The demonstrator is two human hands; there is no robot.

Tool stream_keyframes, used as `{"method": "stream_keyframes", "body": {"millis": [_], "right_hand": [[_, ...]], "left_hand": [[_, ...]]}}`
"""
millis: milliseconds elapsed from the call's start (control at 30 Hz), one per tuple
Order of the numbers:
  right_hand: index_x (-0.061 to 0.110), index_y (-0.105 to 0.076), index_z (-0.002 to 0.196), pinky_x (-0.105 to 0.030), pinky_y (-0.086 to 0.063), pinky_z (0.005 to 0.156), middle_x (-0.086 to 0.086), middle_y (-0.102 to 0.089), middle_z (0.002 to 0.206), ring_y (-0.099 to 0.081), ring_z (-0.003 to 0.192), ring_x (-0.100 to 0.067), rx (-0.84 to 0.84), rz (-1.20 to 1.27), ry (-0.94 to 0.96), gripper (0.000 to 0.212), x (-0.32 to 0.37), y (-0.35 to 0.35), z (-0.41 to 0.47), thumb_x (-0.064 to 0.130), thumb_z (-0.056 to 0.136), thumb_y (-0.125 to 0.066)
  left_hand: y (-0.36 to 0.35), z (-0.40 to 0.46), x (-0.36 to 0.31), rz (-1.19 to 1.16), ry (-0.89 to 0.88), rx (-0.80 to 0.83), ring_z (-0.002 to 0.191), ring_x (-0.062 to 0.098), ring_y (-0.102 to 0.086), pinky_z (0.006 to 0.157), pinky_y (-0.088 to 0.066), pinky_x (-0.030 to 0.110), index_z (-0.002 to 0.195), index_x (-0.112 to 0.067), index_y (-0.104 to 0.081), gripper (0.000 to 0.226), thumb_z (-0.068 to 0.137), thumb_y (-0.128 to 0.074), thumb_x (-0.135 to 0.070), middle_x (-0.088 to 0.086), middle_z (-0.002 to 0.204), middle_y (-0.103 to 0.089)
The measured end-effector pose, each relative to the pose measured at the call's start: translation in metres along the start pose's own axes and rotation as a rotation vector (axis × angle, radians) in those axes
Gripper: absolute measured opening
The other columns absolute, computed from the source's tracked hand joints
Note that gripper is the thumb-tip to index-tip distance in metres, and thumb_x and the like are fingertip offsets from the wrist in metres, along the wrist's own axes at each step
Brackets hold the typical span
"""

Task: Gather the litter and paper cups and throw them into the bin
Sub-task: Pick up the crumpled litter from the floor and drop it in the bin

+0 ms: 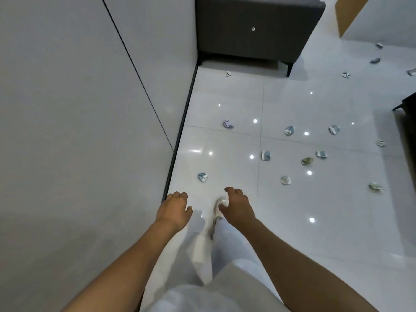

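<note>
Several crumpled paper cups and scraps lie scattered on the glossy white tile floor (pixel 225 97). The nearest crumpled cup (pixel 202 177) lies just ahead of my hands. Others include a purple-tinted wad (pixel 228 124), a cup (pixel 266 155) near the tile joint and a green-tinted wad (pixel 306 161). My left hand (pixel 173 209) hangs in front of me with loosely curled fingers and holds nothing. My right hand (pixel 236 206) is beside it, fingers relaxed and empty, above my white shoe (pixel 219 207). No bin is in view.
A white wall panel (pixel 90 109) runs along my left, edged by a dark strip. A dark grey cabinet on legs (pixel 252 30) stands ahead against it. A dark furniture edge (pixel 408 104) juts in at the right. More litter (pixel 375 60) lies at the far right.
</note>
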State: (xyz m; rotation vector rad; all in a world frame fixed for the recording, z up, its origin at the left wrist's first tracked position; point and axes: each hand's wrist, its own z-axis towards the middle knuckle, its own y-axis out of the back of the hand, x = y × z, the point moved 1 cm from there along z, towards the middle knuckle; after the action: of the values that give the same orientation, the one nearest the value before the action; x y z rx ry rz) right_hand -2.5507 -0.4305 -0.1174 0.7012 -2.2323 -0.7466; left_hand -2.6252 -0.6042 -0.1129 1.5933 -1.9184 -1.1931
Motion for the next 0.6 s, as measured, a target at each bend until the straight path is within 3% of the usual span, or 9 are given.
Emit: {"method": "stream_keyframes", "body": {"millis": [300, 433, 600], "right_hand": [[0.016, -0.03, 0.147, -0.037, -0.042, 0.096, -0.012, -0.037, 0.144, -0.042, 0.125, -0.031, 0.108, -0.05, -0.086, 0.06, 0.026, 0.05, 0.154, 0.027, 0.093, -0.056], [0.016, -0.03, 0.147, -0.038, -0.045, 0.095, -0.013, -0.035, 0.146, -0.044, 0.124, -0.033, 0.135, -0.022, -0.12, 0.061, 0.027, 0.028, 0.225, 0.026, 0.093, -0.057], [0.017, -0.03, 0.147, -0.039, -0.044, 0.095, -0.011, -0.032, 0.15, -0.041, 0.128, -0.032, 0.121, 0.089, -0.175, 0.062, 0.014, -0.047, 0.338, 0.026, 0.092, -0.058]], "left_hand": [[0.037, 0.15, -0.001, -0.085, 0.099, 0.091, 0.121, 0.025, -0.044, 0.091, -0.044, 0.035, 0.126, -0.01, -0.05, 0.037, 0.094, -0.047, -0.028, 0.009, 0.127, -0.052], [0.024, 0.215, 0.017, -0.077, 0.091, 0.116, 0.121, 0.024, -0.044, 0.093, -0.042, 0.033, 0.129, -0.011, -0.048, 0.04, 0.094, -0.047, -0.029, 0.008, 0.127, -0.052], [-0.034, 0.319, 0.063, -0.007, 0.053, 0.191, 0.121, 0.022, -0.044, 0.092, -0.042, 0.032, 0.128, -0.013, -0.048, 0.037, 0.094, -0.047, -0.026, 0.005, 0.128, -0.051]]}}
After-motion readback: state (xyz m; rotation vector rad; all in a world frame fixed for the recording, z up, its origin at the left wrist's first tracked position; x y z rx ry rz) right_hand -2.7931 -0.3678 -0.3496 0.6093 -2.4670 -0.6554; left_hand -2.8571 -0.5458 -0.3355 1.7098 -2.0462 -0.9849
